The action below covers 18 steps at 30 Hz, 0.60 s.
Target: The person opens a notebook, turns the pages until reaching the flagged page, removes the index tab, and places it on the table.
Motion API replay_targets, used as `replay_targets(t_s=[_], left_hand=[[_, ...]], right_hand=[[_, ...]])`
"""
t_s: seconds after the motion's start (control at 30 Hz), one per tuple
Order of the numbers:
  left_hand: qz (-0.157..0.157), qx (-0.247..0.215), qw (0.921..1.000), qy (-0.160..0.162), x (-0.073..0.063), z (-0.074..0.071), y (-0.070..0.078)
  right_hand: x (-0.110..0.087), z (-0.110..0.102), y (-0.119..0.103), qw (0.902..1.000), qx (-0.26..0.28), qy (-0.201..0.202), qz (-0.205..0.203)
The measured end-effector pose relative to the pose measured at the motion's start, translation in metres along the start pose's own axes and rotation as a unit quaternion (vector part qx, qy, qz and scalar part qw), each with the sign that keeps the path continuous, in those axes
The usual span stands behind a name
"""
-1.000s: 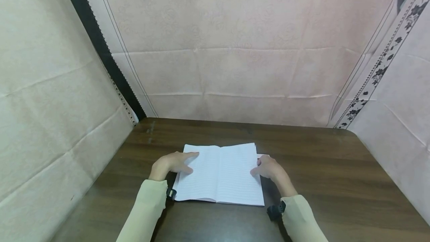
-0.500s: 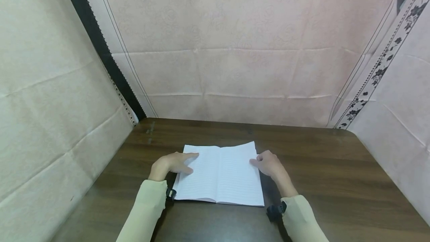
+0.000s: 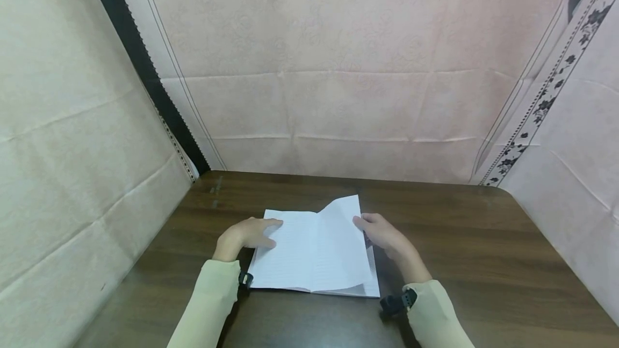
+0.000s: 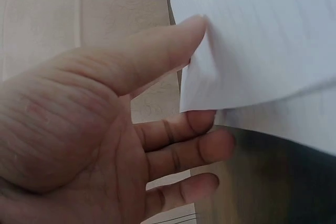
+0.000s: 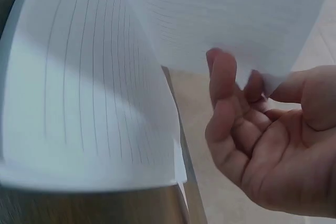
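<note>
Brown tabletop (image 3: 450, 230), notebook (image 3: 295, 248) between hands (image 3: 246, 234) (image 3: 385, 234)

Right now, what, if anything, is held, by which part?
The right hand pinches the lifted right notebook page by its outer edge, toward the far corner. The left hand appears only to rest on the left page.

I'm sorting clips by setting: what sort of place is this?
Probably a desk space screened off indoors, judging by the brown table, the pale cloth on three sides and the open notebook.
</note>
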<state>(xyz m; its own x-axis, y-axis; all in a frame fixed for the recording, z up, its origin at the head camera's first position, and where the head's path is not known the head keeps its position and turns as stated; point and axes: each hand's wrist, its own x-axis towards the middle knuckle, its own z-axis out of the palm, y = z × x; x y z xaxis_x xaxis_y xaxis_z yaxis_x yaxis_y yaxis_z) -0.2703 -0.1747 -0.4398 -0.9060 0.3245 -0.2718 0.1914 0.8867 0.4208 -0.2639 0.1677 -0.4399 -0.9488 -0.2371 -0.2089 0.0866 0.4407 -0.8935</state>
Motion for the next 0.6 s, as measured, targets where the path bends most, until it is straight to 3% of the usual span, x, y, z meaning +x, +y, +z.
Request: replay_targets(t_s=[0.3, 0.6], left_hand=[[-0.015, 0.026, 0.9994, 0.015, -0.002, -0.001, 0.001], [-0.024, 0.035, 0.999, 0.017, -0.002, -0.003, 0.001]], right_hand=[[0.009, 0.021, -0.003, 0.9933, 0.112, 0.003, -0.028], [0.009, 0.049, -0.008, 0.9933, 0.107, -0.005, -0.041]])
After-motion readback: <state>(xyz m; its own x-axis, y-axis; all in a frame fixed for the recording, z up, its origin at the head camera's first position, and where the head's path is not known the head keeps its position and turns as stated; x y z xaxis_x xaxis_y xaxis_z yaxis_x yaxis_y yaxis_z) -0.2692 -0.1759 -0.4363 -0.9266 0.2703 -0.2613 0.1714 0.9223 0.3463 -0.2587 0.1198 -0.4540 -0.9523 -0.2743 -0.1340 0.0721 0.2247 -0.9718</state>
